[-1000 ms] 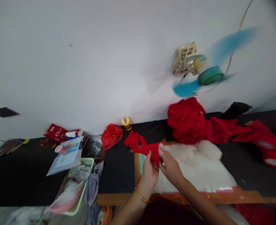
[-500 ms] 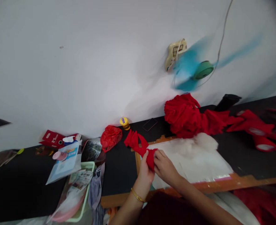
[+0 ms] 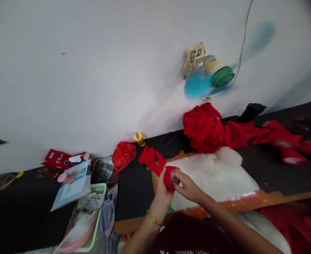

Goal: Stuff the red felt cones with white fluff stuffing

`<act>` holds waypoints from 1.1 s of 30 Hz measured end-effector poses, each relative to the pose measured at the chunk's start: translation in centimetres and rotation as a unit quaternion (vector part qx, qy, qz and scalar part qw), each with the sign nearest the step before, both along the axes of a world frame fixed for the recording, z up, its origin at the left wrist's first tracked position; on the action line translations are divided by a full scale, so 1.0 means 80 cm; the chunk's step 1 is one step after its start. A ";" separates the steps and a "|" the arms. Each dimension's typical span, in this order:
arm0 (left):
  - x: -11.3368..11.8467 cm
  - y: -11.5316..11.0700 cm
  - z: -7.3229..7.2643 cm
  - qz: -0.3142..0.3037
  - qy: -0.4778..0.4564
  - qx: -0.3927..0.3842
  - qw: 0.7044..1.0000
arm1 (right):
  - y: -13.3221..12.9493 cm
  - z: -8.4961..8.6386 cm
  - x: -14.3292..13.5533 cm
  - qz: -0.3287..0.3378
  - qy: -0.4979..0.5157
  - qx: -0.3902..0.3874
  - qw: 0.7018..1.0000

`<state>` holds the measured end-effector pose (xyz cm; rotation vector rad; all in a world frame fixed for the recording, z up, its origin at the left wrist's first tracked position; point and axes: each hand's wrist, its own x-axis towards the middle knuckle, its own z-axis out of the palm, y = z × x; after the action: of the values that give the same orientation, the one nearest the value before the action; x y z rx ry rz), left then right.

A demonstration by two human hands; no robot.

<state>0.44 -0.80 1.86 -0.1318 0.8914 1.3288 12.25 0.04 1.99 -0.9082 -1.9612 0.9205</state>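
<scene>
My left hand [image 3: 163, 193] is closed around a small red fabric piece [image 3: 168, 179], which looks like a sewn pouch or tube. At its right end, my right hand [image 3: 187, 187] has its fingers curled and pinched against the piece, by a greyish patch; what lies under the fingertips is partly hidden. Just behind my left hand, more folded red cloth [image 3: 148, 156] lies on the table. White fluffy stuffing [image 3: 228, 158] rests on a pale sheet [image 3: 211, 187] to the right of my hands.
A large heap of red fabric [image 3: 201, 128] stands by the wall, with more red pieces [image 3: 285, 139] farther right. A fan [image 3: 221, 76] spins above. At the left are a red plastic bag [image 3: 123, 155], a yellow-lidded jar [image 3: 139, 138], a phone [image 3: 167, 139] and a green basket [image 3: 98, 218].
The fingers of my right hand have shifted at the end of the red fabric piece, and a greyish patch now shows there. My left hand keeps its hold. The view has moved slightly.
</scene>
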 end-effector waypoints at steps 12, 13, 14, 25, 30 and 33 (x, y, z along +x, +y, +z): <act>0.010 -0.003 0.005 -0.003 0.017 -0.012 1.000 | -0.019 -0.010 0.009 -0.085 -0.263 0.120 0.953; 0.013 -0.005 0.006 -0.005 0.029 -0.007 1.000 | -0.017 -0.010 0.005 -0.093 -0.301 0.108 0.943; 0.016 -0.007 0.005 -0.009 0.038 -0.001 0.999 | -0.016 -0.010 0.000 -0.099 -0.331 0.095 0.934; -0.003 0.000 -0.013 0.000 -0.013 -0.016 1.000 | -0.029 -0.004 0.034 -0.099 -0.133 0.133 0.977; 0.003 -0.006 -0.003 -0.021 -0.002 -0.004 1.000 | -0.026 -0.012 0.021 -0.033 -0.189 0.174 0.966; 0.009 -0.010 0.009 -0.027 0.041 0.016 0.999 | -0.021 -0.012 0.012 -0.048 -0.251 0.135 0.957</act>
<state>1.19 -1.62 2.56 -0.0281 0.9357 1.3048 13.18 -1.60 1.00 -1.1405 -2.3687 0.3658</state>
